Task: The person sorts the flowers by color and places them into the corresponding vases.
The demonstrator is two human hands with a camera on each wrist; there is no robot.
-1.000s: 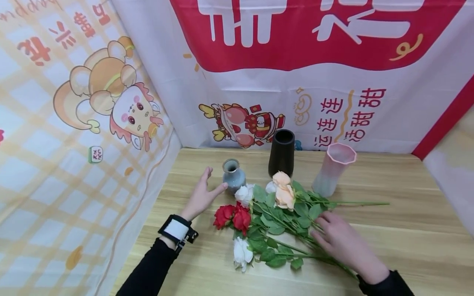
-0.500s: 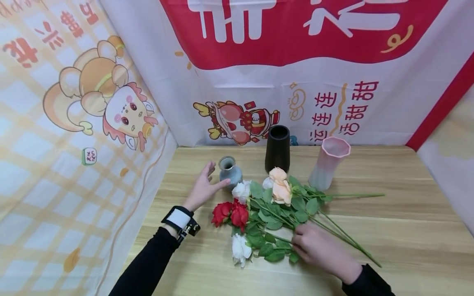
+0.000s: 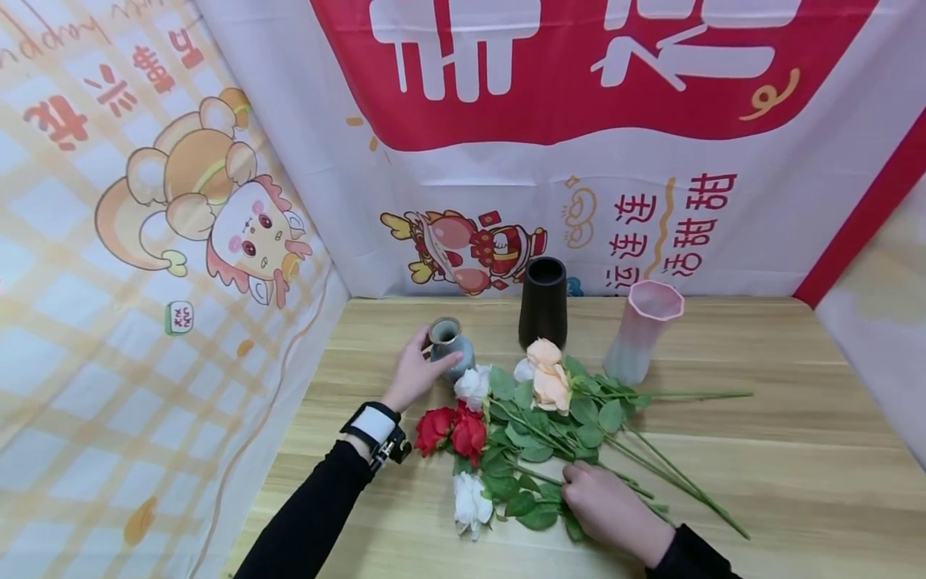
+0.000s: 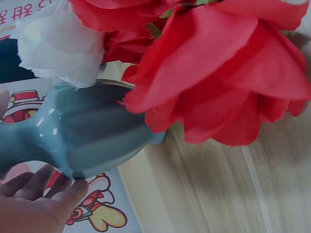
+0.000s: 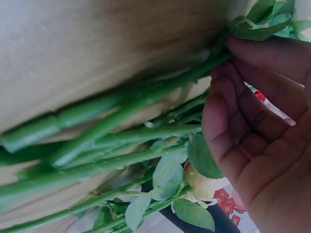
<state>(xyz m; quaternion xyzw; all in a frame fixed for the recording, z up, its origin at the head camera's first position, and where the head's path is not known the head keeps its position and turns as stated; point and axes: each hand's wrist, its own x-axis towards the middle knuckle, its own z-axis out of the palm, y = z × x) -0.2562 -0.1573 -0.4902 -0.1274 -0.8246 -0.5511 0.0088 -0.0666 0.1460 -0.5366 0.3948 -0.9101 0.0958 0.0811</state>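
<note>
Looks like the picking-out step: holding the grey-blue vase (image 4: 92, 133) lightly with the left hand (image 3: 415, 374), thumb and fingers to either side of its neck, while pinching a green stem (image 5: 187, 77) between thumb and fingers of the right hand (image 3: 608, 507). Cannot match that stem to a bloom with so many leaves (image 3: 538, 515) in the way, nor tell for sure whether gripping one stem or two.

Find the vase upright toward the back left corner of the desk (image 3: 803, 450), just beside a white rose (image 3: 473, 386) and near the red roses (image 3: 469, 434); find the pinched stem farther forward, about midway between the left and right edges. Note also the black vase (image 3: 542, 314) near the back edge and the pink vase (image 3: 637, 346) to its right, both apart from either hand.

Probably calls next for lifting the stem clear of the crossing ones, slowly enough not to drag neighbouring roses along. Likely needs a turn to bloom-up and a steady left hold before bringing any stem end to the vase's mouth.
</note>
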